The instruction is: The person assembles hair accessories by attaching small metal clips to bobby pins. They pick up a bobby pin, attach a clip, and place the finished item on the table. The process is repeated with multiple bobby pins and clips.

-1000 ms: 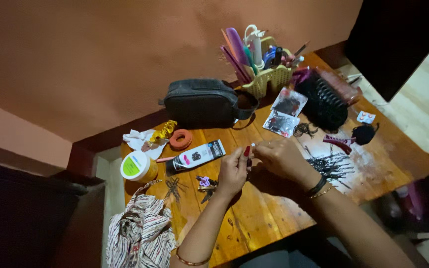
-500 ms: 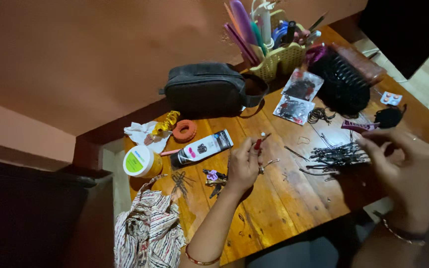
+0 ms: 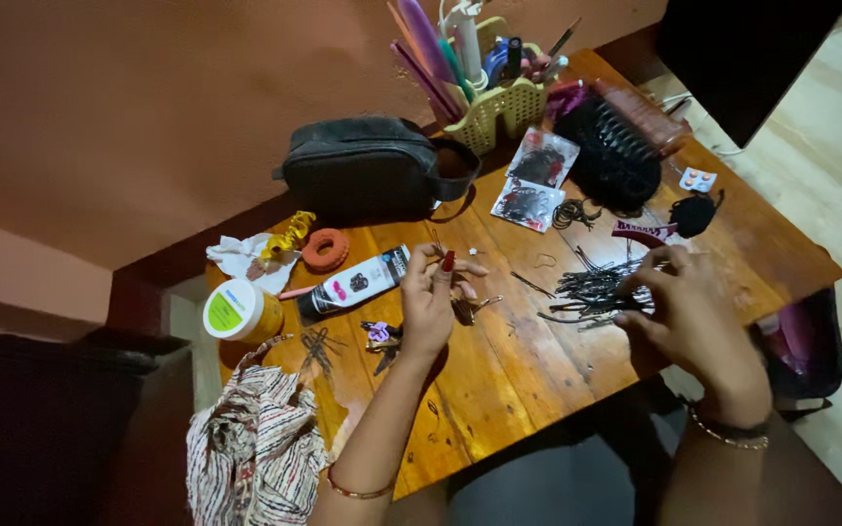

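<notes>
Black hairpin pile [image 3: 592, 292] lies under right hand [image 3: 689, 317] fingertips.

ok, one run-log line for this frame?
left hand: raised, pinching small hairpin | right hand: on pile of black hairpins | wooden table: tube, jar, black pouch

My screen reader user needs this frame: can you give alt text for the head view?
Over a cluttered wooden table, the right hand reaches into a pile of dark hairpins while the left hand pinches a few small pins. Behind lie a black pouch, a yellow basket of combs and a white tube.
</notes>
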